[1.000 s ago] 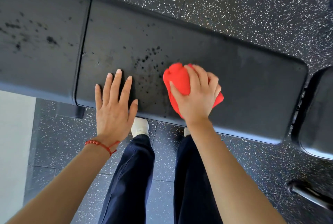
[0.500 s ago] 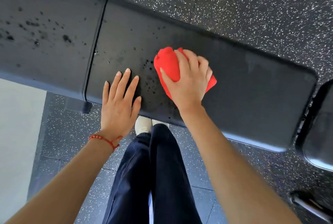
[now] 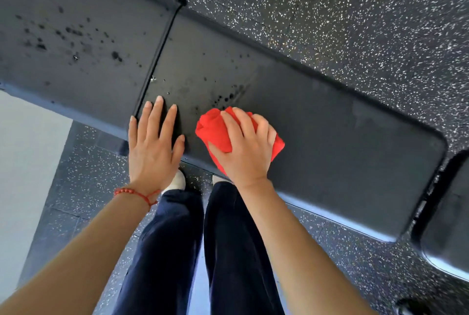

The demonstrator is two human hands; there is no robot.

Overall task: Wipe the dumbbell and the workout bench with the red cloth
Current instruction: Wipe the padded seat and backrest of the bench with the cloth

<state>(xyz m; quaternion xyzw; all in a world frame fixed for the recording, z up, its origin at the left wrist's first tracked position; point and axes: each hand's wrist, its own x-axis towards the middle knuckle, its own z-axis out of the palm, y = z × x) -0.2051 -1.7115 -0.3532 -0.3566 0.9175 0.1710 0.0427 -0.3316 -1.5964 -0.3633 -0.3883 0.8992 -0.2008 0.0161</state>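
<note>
On the near edge of the bench (image 3: 330, 142), the right hand (image 3: 243, 147) grips the bunched red cloth (image 3: 215, 132); left hand (image 3: 152, 147) lies flat, fingers spread. Risk: a wadded cloth smears the droplets (image 3: 225, 97) just beyond (dumbbell's out of view).

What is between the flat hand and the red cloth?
Only bare black bench pad separates the left hand and the red cloth, in the head view.
</note>
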